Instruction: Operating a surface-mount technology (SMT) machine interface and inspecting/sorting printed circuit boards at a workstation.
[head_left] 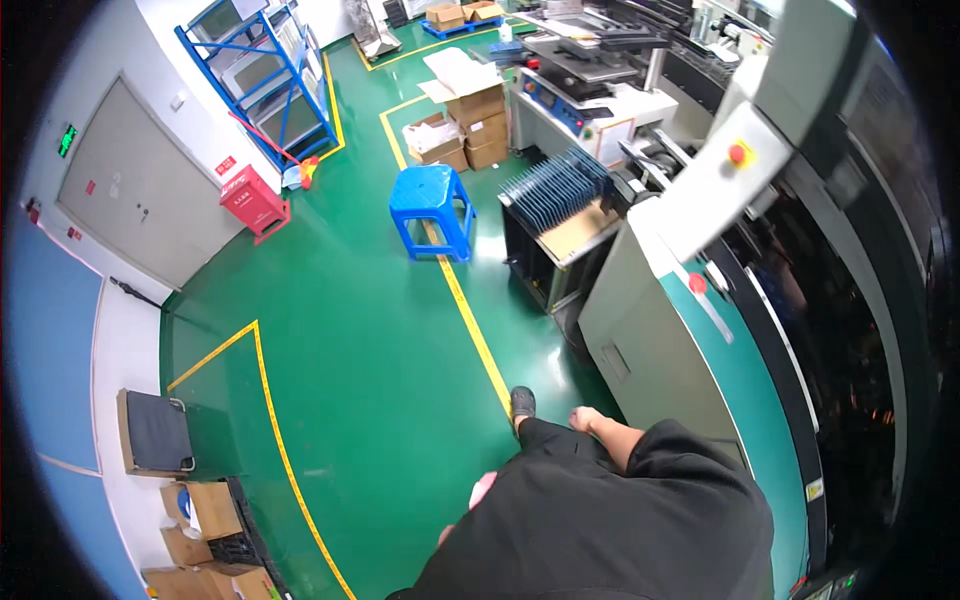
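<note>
My right hand (pixel 585 418) hangs beside the grey-green machine cabinet (pixel 650 340), apart from it. Its fingers look loosely curled, and I see nothing in them. Most of my left hand (pixel 446 534) is hidden by my black shirt (pixel 610 520); only a bit of skin shows. Just ahead of it a small pink patch (pixel 482 489) pokes out past the shirt, and I cannot tell what it is or whether the hand holds it. Below, a dark shoe (pixel 522 402) stands at the yellow floor line (pixel 480 345).
A blue plastic stool (pixel 430 210) stands ahead on the green floor. To its right is a black rack (pixel 555 215) of upright boards. Cardboard boxes (pixel 485 130) are stacked beyond. A red box-shaped stand (pixel 255 200) and blue shelving (pixel 265 90) line the left wall.
</note>
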